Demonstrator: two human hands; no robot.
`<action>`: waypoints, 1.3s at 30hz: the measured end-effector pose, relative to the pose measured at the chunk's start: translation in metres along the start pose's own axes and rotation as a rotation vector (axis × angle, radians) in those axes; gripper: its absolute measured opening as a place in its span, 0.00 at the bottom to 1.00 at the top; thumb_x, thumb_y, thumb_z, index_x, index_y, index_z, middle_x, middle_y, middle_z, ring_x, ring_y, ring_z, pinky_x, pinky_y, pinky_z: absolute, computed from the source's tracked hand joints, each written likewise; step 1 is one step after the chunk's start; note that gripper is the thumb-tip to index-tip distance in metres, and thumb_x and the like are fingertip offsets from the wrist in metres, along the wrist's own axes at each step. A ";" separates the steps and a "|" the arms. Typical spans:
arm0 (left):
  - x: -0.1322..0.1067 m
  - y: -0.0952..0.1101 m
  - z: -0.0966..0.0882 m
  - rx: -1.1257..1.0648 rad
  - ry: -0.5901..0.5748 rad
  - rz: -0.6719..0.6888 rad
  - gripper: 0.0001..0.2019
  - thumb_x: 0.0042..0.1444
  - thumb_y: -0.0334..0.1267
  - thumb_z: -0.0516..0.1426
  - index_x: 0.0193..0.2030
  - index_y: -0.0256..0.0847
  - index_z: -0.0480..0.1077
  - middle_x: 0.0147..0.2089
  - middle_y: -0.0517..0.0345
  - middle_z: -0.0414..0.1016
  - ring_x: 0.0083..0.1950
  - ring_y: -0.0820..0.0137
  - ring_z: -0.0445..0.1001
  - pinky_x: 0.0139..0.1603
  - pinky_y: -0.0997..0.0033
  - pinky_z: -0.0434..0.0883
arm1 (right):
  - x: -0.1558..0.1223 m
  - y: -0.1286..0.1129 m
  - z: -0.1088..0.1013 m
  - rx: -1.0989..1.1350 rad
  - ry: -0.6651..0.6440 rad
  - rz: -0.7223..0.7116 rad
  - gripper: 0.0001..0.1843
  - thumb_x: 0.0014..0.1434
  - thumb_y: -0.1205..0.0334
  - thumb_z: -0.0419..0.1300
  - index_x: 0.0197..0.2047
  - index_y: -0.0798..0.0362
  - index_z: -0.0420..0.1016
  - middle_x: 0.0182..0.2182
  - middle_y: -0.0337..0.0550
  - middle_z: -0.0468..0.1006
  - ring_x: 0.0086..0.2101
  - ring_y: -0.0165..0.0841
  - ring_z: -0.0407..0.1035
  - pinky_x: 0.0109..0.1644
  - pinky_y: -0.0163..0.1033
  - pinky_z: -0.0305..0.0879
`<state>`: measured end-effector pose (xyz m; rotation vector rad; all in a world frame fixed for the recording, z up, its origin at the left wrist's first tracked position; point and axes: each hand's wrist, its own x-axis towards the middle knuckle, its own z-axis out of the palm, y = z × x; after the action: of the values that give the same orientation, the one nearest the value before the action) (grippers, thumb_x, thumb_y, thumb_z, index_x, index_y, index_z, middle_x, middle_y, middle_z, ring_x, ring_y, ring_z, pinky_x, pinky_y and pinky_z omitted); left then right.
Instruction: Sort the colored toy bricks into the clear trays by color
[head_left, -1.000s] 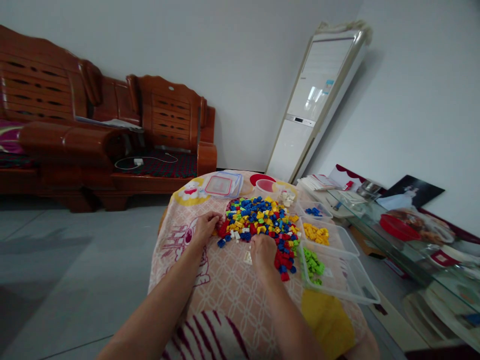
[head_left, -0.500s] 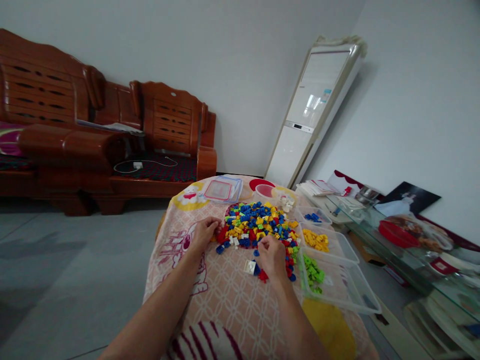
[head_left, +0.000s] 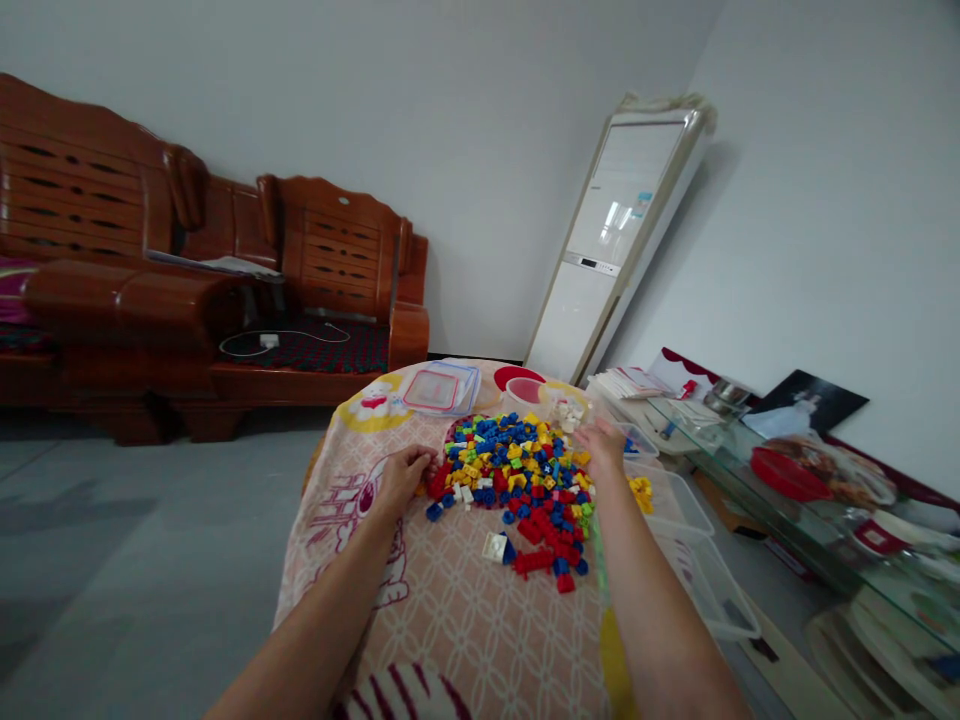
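Observation:
A heap of small toy building bricks (head_left: 517,460) in red, blue, yellow, green and white covers the middle of the round table. My left hand (head_left: 405,480) rests at the heap's left edge, its fingers curled together; whatever is between them is hidden. My right hand (head_left: 604,448) reaches past the heap's far right side, beside the white pieces (head_left: 568,413) and above the clear tub with blue bricks (head_left: 631,440). Its fingers look stretched and somewhat apart, slightly blurred, with no brick visible in them. A white square piece (head_left: 494,547) lies in front of the heap.
Clear tubs stand along the right, one with yellow bricks (head_left: 642,493); my right forearm covers part of them. Stacked lids (head_left: 439,388) and a round clear bowl (head_left: 525,389) sit at the back. A glass side table (head_left: 720,440) adjoins on the right.
My right hand has moved from the front right of the heap to the tubs at the back right. Red bricks formerly behind it now show. My left hand stays nearly in place.

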<state>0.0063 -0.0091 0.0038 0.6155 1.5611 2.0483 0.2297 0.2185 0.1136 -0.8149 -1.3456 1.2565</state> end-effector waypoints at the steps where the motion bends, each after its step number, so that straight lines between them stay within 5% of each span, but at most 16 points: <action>1: 0.000 0.000 0.000 -0.002 -0.001 -0.001 0.12 0.41 0.43 0.60 0.30 0.36 0.72 0.24 0.57 0.75 0.24 0.72 0.71 0.29 0.72 0.69 | -0.007 0.005 -0.002 -0.013 0.020 0.009 0.20 0.39 0.62 0.63 0.39 0.54 0.72 0.26 0.37 0.76 0.31 0.34 0.74 0.35 0.38 0.74; 4: 0.000 0.001 0.001 0.002 -0.006 -0.008 0.11 0.41 0.42 0.60 0.30 0.37 0.72 0.25 0.57 0.75 0.24 0.72 0.71 0.28 0.72 0.69 | -0.056 0.027 -0.009 -0.081 0.018 0.042 0.17 0.43 0.58 0.61 0.38 0.56 0.74 0.26 0.41 0.77 0.30 0.37 0.74 0.34 0.41 0.73; 6: 0.000 0.000 0.002 0.005 -0.005 -0.003 0.11 0.41 0.41 0.59 0.30 0.37 0.72 0.26 0.57 0.76 0.25 0.71 0.71 0.29 0.72 0.69 | -0.100 0.042 -0.011 -0.244 -0.102 -0.003 0.15 0.50 0.55 0.57 0.38 0.56 0.75 0.29 0.46 0.79 0.30 0.38 0.75 0.33 0.41 0.72; 9: 0.000 -0.001 0.001 0.022 0.002 0.022 0.10 0.41 0.41 0.59 0.30 0.37 0.72 0.27 0.56 0.76 0.26 0.71 0.72 0.30 0.71 0.70 | -0.154 0.059 -0.013 -0.518 -0.178 -0.273 0.15 0.59 0.58 0.52 0.40 0.54 0.77 0.36 0.50 0.79 0.36 0.38 0.74 0.43 0.43 0.71; 12: -0.002 0.001 0.000 0.089 0.024 0.061 0.10 0.44 0.41 0.57 0.32 0.37 0.72 0.26 0.57 0.75 0.25 0.70 0.71 0.29 0.71 0.69 | -0.179 0.071 -0.015 -0.677 -0.200 -0.585 0.16 0.63 0.62 0.49 0.43 0.55 0.77 0.41 0.54 0.78 0.44 0.39 0.71 0.51 0.46 0.67; 15: -0.008 0.005 0.001 0.338 0.074 0.133 0.10 0.46 0.39 0.56 0.35 0.37 0.73 0.27 0.57 0.75 0.27 0.70 0.71 0.30 0.72 0.68 | -0.183 0.083 -0.019 -0.781 -0.214 -0.748 0.16 0.63 0.64 0.49 0.44 0.55 0.77 0.46 0.54 0.75 0.49 0.40 0.67 0.56 0.51 0.62; 20: -0.018 0.010 0.012 0.877 0.089 0.210 0.07 0.50 0.34 0.55 0.33 0.39 0.75 0.34 0.53 0.79 0.35 0.68 0.74 0.39 0.71 0.67 | -0.177 0.095 -0.020 -0.845 -0.202 -0.809 0.16 0.64 0.66 0.48 0.45 0.55 0.76 0.51 0.55 0.72 0.52 0.42 0.63 0.57 0.55 0.62; 28: -0.020 0.002 0.028 0.584 -0.180 0.288 0.13 0.52 0.39 0.52 0.38 0.37 0.76 0.32 0.55 0.79 0.34 0.68 0.75 0.36 0.72 0.69 | -0.178 0.093 -0.018 -0.857 -0.210 -0.807 0.16 0.63 0.67 0.48 0.44 0.55 0.77 0.51 0.55 0.72 0.52 0.42 0.64 0.57 0.55 0.62; 36: -0.022 0.010 0.016 0.681 0.068 0.248 0.13 0.51 0.40 0.54 0.38 0.38 0.76 0.31 0.56 0.78 0.31 0.68 0.74 0.33 0.72 0.67 | -0.178 0.091 -0.019 -0.846 -0.205 -0.815 0.15 0.64 0.65 0.49 0.41 0.55 0.78 0.50 0.55 0.73 0.51 0.42 0.64 0.55 0.54 0.63; 39: -0.024 0.012 0.015 0.805 0.022 0.260 0.11 0.51 0.40 0.55 0.35 0.39 0.76 0.31 0.56 0.79 0.32 0.68 0.75 0.34 0.72 0.67 | -0.178 0.091 -0.020 -0.846 -0.212 -0.816 0.16 0.64 0.65 0.48 0.42 0.55 0.77 0.50 0.55 0.72 0.52 0.42 0.64 0.55 0.54 0.63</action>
<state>0.0327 -0.0158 0.0180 1.1228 2.4248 1.5191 0.2670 0.0725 -0.0196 -0.5588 -2.1290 0.0991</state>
